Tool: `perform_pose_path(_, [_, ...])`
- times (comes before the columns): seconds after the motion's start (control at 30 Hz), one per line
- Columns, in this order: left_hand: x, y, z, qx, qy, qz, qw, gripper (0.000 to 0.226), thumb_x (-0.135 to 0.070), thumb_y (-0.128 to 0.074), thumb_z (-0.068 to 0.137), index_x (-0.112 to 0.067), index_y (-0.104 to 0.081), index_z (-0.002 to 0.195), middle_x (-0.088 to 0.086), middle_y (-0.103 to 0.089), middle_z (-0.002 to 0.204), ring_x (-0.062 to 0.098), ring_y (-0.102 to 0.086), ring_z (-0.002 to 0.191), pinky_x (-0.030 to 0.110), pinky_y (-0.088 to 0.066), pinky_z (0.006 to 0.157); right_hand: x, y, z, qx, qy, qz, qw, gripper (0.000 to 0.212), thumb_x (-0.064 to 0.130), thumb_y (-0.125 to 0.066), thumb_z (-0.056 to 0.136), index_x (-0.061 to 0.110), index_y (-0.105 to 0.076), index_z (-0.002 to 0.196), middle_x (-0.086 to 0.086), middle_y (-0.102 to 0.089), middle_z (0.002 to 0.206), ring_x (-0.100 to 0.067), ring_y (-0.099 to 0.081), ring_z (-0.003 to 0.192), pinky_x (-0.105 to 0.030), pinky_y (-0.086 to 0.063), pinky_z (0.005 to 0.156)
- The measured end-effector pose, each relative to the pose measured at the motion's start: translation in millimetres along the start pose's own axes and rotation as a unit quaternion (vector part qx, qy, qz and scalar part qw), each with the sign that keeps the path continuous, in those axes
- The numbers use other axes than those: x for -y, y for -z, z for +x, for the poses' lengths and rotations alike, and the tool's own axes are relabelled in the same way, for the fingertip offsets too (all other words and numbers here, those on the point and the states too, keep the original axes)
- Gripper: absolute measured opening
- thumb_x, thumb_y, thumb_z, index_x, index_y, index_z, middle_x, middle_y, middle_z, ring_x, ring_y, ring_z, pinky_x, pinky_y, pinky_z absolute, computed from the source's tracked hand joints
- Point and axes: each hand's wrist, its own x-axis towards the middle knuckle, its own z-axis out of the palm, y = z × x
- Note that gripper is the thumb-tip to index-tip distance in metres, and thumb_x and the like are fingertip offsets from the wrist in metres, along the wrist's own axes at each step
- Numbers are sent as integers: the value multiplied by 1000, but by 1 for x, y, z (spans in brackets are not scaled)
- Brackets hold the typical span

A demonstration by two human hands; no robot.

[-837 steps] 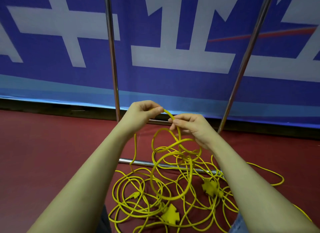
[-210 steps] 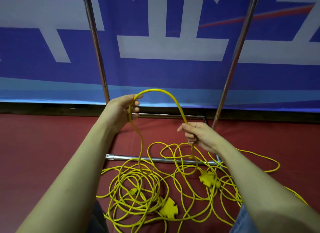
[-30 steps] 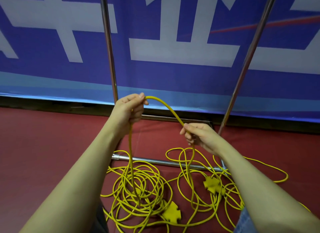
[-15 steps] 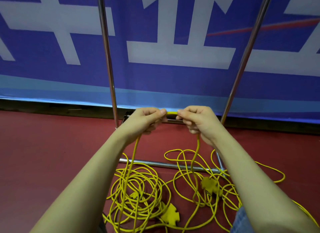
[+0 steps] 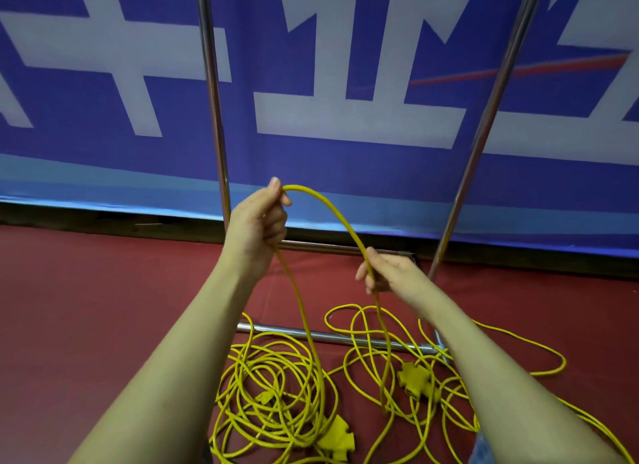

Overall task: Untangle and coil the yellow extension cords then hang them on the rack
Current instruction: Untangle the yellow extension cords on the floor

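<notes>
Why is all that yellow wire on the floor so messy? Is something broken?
Nothing looks broken. The yellow cords lie in a tangled heap on the red floor, loops crossing each other and draped over the rack's bottom bar. The left hand and right hand hold one strand up in an arch.

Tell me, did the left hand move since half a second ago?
Yes. The left hand went up and away from the right hand; measured against the rack's left pole, it now sits higher beside it, holding the yellow cord.

Blue banner (image 5: pixel 311 159) with white characters behind; dark baseboard strip; red floor (image 5: pixel 86 308).
</notes>
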Motion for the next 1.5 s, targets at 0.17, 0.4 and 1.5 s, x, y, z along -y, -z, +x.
perform_pose_path(0.17, [-2,6,5,-26,24,-5,999,35,-28,-45,96,-13,-51,65,-9,-23,41,5,-18,37,21,-10,41,-17,-1,2,-26,-23,-16,999,42,49,-47,86,13,-58,68,4,-38,52,-6,-35,44,-18,-32,47])
perform_pose_path(0.4, [13,21,3,-21,54,360,931,24,-11,-45,99,-15,-64,84,0,-51,62,7,-40,44,22,-34,49,5,2,11,-139,24,102,985,42,31,-54,94,12,-43,58,8,-24,38,-4,-15,33,-13,-14,36])
perform_pose_path(1.5, [7,36,6,30,-63,477,876,30,-50,-55,84,-24,-65,95,-9,-59,71,23,-57,68,34,-49,71,2,-4,15,-56,43,-124,990,21,20,-64,89,9,-70,71,7,-35,43,-5,-27,39,-14,-24,40])
